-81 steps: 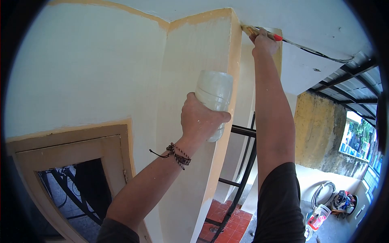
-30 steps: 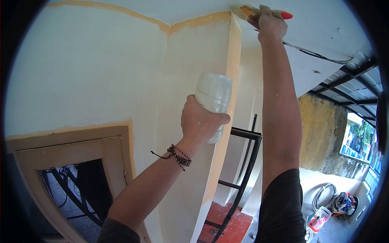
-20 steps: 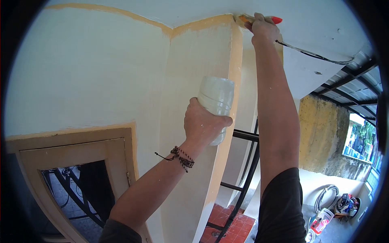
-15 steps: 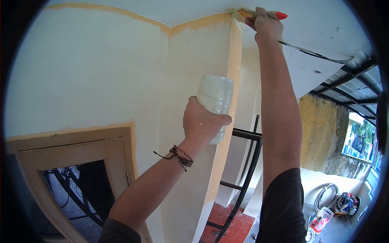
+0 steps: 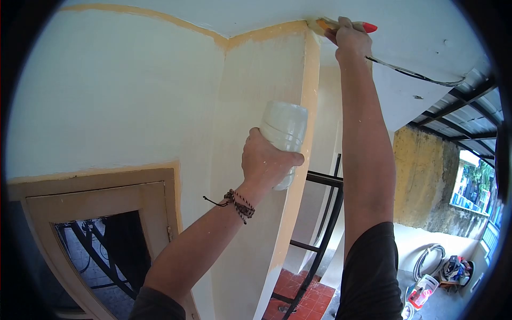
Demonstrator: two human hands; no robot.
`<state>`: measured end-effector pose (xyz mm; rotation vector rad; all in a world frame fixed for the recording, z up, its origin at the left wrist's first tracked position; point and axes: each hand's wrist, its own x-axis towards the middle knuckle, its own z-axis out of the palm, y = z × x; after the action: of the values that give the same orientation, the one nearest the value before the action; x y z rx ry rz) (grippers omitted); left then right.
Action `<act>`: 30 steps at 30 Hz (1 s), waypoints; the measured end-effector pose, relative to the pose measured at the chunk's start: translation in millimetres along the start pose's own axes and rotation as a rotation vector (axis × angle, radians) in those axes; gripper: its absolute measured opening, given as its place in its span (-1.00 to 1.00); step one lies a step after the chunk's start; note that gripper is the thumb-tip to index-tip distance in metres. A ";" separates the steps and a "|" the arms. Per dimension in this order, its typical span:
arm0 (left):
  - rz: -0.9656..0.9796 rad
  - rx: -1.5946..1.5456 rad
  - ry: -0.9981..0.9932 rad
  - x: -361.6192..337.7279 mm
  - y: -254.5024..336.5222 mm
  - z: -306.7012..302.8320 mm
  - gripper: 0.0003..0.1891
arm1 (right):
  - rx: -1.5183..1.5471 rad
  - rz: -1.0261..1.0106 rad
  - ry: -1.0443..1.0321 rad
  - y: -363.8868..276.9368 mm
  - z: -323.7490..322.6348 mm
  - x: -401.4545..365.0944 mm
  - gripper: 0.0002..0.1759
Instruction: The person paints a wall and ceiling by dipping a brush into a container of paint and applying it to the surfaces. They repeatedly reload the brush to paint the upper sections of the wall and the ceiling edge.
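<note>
My right hand point(image 5: 353, 41) is raised to the ceiling, closed around a paintbrush point(image 5: 370, 27) with a red handle end. The brush head meets the top corner of the wall pillar point(image 5: 312, 74), where an orange-tan band of paint runs down the edge and along the ceiling line. Lower down, my left hand point(image 5: 266, 158) grips a whitish translucent plastic container point(image 5: 287, 121), held slightly tilted in front of the pillar. What is inside the container cannot be seen. A braided bracelet circles my left wrist.
A brown framed door or window point(image 5: 101, 186) with glass is at lower left. Black metal bars point(image 5: 325, 224) stand behind the pillar above a red tiled floor point(image 5: 298, 290). A cable point(image 5: 410, 70) hangs from the ceiling. A coiled hose point(image 5: 429, 258) and a bin of items point(image 5: 457, 269) lie at lower right.
The brush and my right hand have shifted very slightly at the pillar's top corner. My left hand keeps hold of the container in nearly the same place.
</note>
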<state>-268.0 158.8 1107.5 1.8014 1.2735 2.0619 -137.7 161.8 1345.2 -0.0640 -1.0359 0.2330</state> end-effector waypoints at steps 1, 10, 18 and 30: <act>-0.005 0.019 0.002 -0.1 0.7 0.2 -0.23 | 0.019 0.020 0.006 0.4 3.4 -0.9 -0.63; 0.017 -0.008 -0.003 -2.3 0.2 0.5 -0.24 | 0.170 0.014 0.000 16.7 -21.9 4.0 -0.68; 0.027 -0.005 0.015 -2.2 0.2 1.9 -0.25 | 0.111 0.119 -0.046 37.7 -56.1 -10.7 -0.67; 0.036 -0.043 0.016 -3.1 0.1 4.1 -0.29 | 0.161 -0.003 -0.017 27.7 -43.1 1.8 -0.69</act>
<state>-263.6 158.9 1104.9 1.8058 1.1998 2.1098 -104.3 191.7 1320.3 0.0852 -1.0307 0.3133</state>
